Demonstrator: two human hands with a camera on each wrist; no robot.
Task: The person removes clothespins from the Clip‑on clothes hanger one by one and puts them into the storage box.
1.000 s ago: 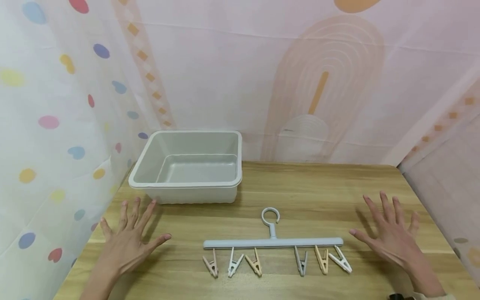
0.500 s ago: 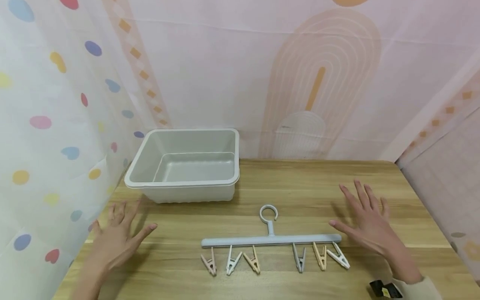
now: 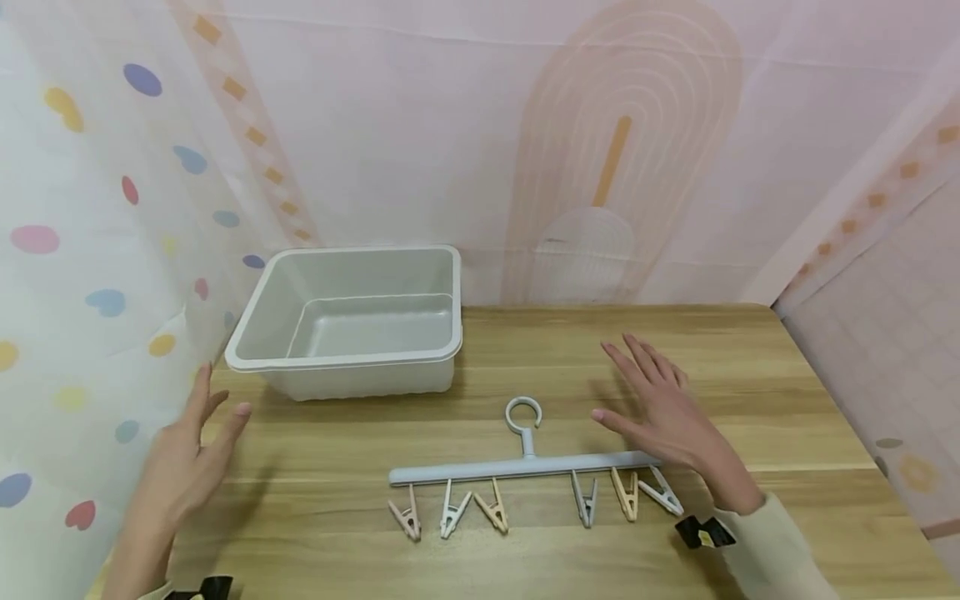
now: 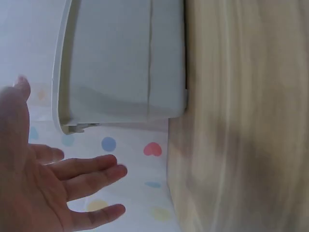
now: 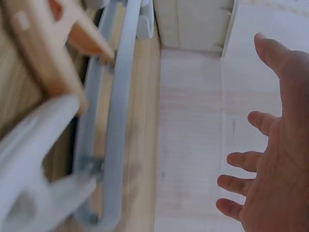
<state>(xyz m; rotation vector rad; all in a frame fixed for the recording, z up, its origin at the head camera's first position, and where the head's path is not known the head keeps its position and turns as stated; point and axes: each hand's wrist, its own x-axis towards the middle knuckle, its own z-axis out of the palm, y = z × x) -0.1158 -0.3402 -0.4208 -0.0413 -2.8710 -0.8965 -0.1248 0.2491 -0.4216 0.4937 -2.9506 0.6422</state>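
Hovering above the wooden table [image 3: 555, 554], two hands flank a pale grey-blue hanger [image 3: 480, 469], the left hand [image 3: 180, 467] well apart from it and the right hand [image 3: 663, 417] near its right end. The left hand is held wide, its thumb away from the loosely straight fingers, just beside the near left corner of a pale grey bin [image 3: 360, 379]; the left wrist view shows a gap between fingertips and bin. The right hand is also wide, fingers spread and thumb pointing toward the hanger's hook [image 3: 528, 443]. From the head camera its wrist side covers the tip of the bar, yet the right wrist view shows hand and bar apart. The hanger lies between the hands, its hook toward the back of the table and in front of the bin's right side. Six clips line the near edge of the bar in two groups of three: a pinkish clip [image 3: 407, 518], a white clip [image 3: 452, 518] and a tan clip [image 3: 495, 512] on the left, then a grey clip [image 3: 586, 507], a yellowish clip [image 3: 627, 500] and another white clip [image 3: 665, 497] on the right, this last closest to the right wrist.
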